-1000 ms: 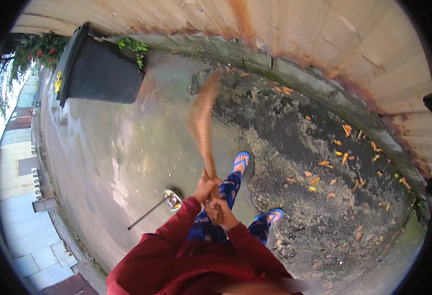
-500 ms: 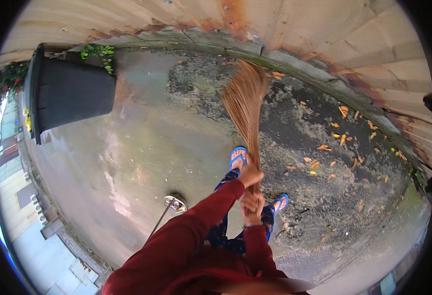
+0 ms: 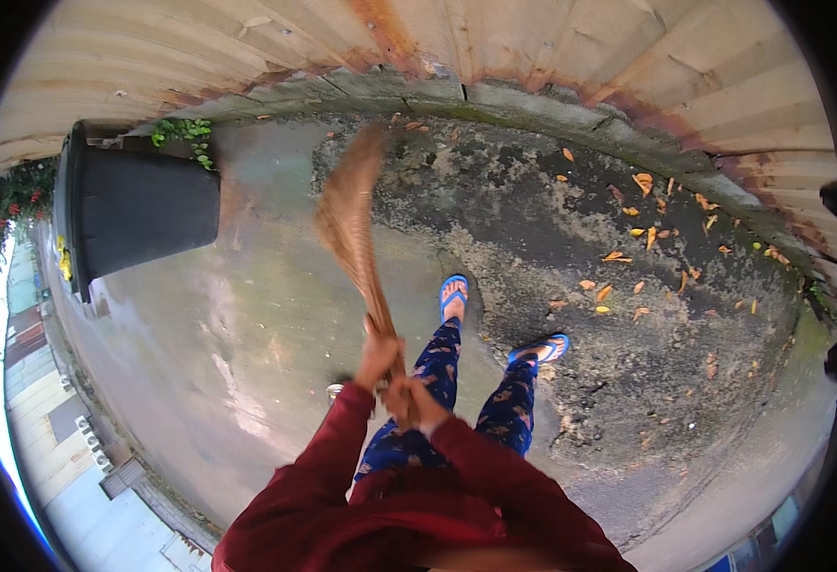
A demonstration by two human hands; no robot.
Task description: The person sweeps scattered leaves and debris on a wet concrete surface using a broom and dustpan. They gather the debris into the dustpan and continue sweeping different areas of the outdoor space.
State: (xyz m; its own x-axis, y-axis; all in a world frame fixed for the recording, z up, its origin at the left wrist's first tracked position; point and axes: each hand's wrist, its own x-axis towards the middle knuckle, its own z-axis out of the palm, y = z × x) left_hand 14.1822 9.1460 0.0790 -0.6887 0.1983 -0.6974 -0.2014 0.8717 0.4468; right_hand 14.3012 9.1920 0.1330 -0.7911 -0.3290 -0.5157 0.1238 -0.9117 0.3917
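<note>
A brown stick broom point(image 3: 354, 229) stretches away from me, its bristle end blurred and fanned out over the paving ahead and left. My left hand point(image 3: 377, 355) is wrapped round the handle just below the bristles. Closer to my body, my right hand point(image 3: 413, 400) grips the handle's lower end. Scattered orange and yellow leaves point(image 3: 650, 235) lie on the dark, rough ground to the right, apart from the broom. Behind my left forearm, a small round metallic thing point(image 3: 334, 392) shows only in part.
A dark grey wheeled bin point(image 3: 152, 197) stands at the far left beside a green plant point(image 3: 183, 133). A rusty corrugated metal wall point(image 3: 552, 48) on a low concrete curb point(image 3: 495, 95) runs along the far side. My feet in blue flip-flops point(image 3: 454, 286) stand on the paving.
The broom and both hands have swung left, with its bristles moving from near the curb's middle toward the bin side. My left arm now covers most of the small metallic thing.
</note>
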